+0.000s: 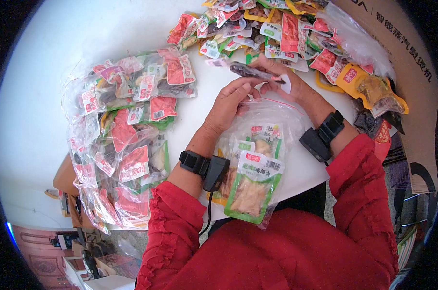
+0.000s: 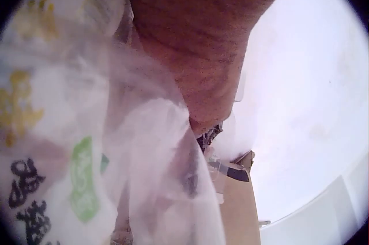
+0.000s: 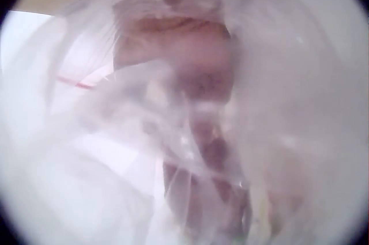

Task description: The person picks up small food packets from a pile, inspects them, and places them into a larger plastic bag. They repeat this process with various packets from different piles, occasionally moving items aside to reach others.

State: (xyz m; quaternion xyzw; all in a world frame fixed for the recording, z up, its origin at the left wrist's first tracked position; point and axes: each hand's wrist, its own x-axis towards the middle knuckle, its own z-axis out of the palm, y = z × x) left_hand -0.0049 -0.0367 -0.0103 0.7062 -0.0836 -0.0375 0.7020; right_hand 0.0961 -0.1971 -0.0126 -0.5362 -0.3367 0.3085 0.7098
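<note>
A clear zip bag (image 1: pixel 296 121) with a red line along its mouth lies on the table against the person's front. Inside it are several flat food pouches, the top one a white and green pouch (image 1: pixel 252 186). The left hand (image 1: pixel 232 102) grips the bag at its mouth. Just above, the right hand (image 1: pixel 282 77) holds a slim pouch with dark contents (image 1: pixel 250 71), tilted over both hands; its fingers are partly hidden behind it. Cloudy bag plastic (image 3: pixel 288 84) covers much of the right wrist view. In the left wrist view, printed pouches (image 2: pixel 52 158) show through plastic.
Filled clear bags (image 1: pixel 132 130) are stacked on the left of the white table (image 1: pixel 199 140). A heap of loose pouches (image 1: pixel 272 34) lies at the back, with a yellow pouch (image 1: pixel 371 87) at its right edge. A large cardboard box (image 1: pixel 412 63) stands on the right.
</note>
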